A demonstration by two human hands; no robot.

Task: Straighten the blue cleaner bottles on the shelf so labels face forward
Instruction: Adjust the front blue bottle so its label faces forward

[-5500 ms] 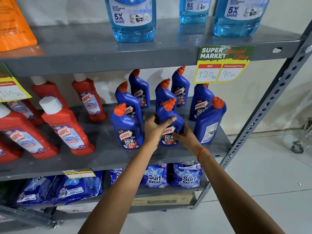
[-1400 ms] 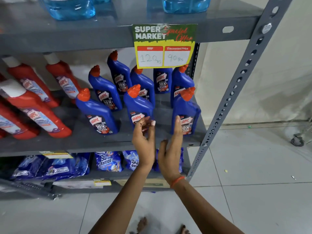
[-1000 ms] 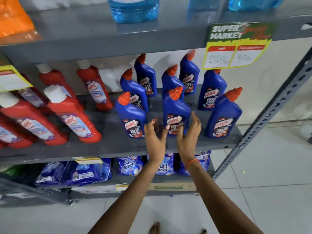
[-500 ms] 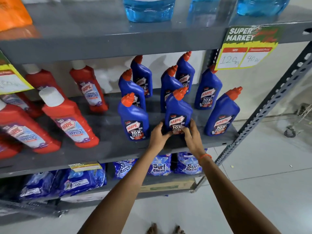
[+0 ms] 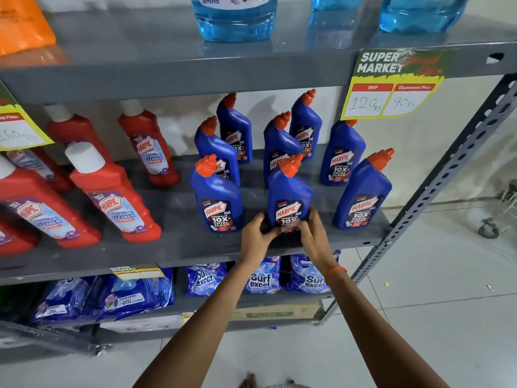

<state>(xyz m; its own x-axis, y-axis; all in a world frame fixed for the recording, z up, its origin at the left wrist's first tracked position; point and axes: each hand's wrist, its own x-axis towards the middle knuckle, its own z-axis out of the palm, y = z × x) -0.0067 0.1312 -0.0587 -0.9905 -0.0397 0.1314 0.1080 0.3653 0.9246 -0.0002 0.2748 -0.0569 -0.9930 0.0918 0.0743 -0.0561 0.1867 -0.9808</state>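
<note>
Several blue Harpic cleaner bottles with orange caps stand in rows on the grey middle shelf. The front middle bottle shows its label to the front. My left hand grips its lower left side and my right hand grips its lower right side, so the base is hidden. The front left bottle and the front right bottle stand untouched with labels facing forward. Behind them more blue bottles partly hide one another.
Red Harpic bathroom cleaner bottles fill the shelf's left half. Clear blue bottles stand on the upper shelf, whose edge carries a price tag. Blue detergent packs lie on the lower shelf. A perforated grey upright bounds the right side.
Both hands have closed in from open in front of the shelf onto the lower part of the front middle bottle. The view has shifted slightly.
</note>
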